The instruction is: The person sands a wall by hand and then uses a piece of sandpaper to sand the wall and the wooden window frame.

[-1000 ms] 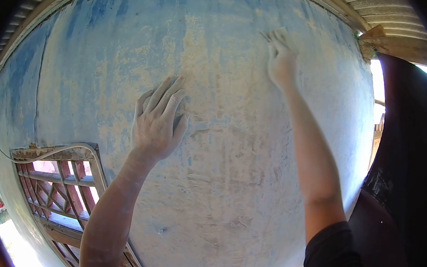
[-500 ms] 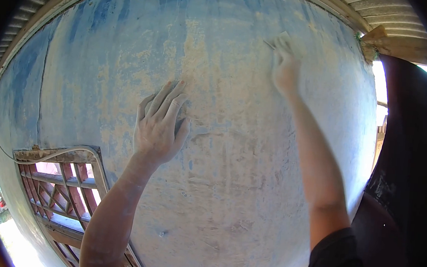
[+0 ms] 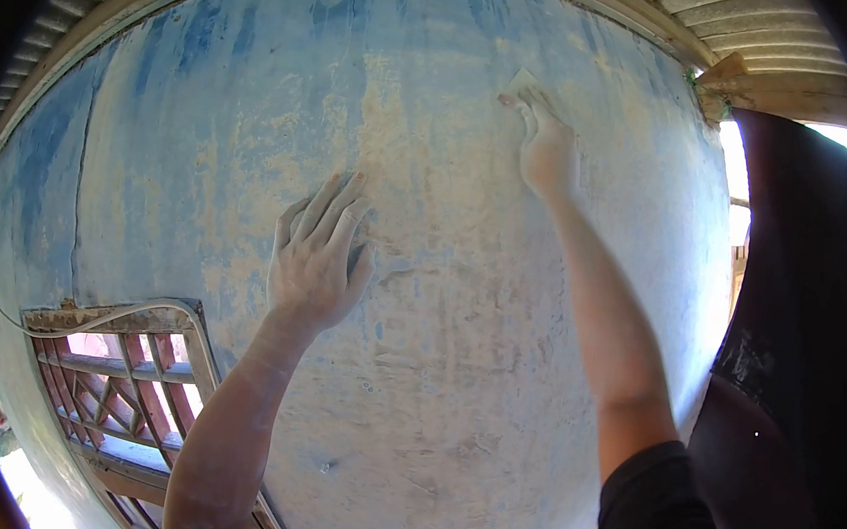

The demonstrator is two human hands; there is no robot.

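Note:
A blue painted wall (image 3: 420,314), worn to pale patches, fills the middle of the view. Dust whitens both of my hands. Flat against the wall at centre left lies my left hand (image 3: 320,246), its fingers stretched upward and nothing visible in it. Higher and to the right, my right hand (image 3: 549,145) is closed on a small flat pale sheet that looks like sandpaper (image 3: 526,79), held at the wall. Only the sheet's upper corner shows; my fingers cover the rest.
A window with a wooden lattice (image 3: 121,380) is at lower left, with a pale cable (image 3: 141,309) looping over its top. Corrugated roofing (image 3: 761,23) and a wooden beam (image 3: 795,98) are overhead. A large dark panel-like thing (image 3: 785,343) stands at the right.
My right hand has shifted left and slightly down along the wall with the sandpaper. My left hand keeps its place on the wall. The view has shifted slightly.

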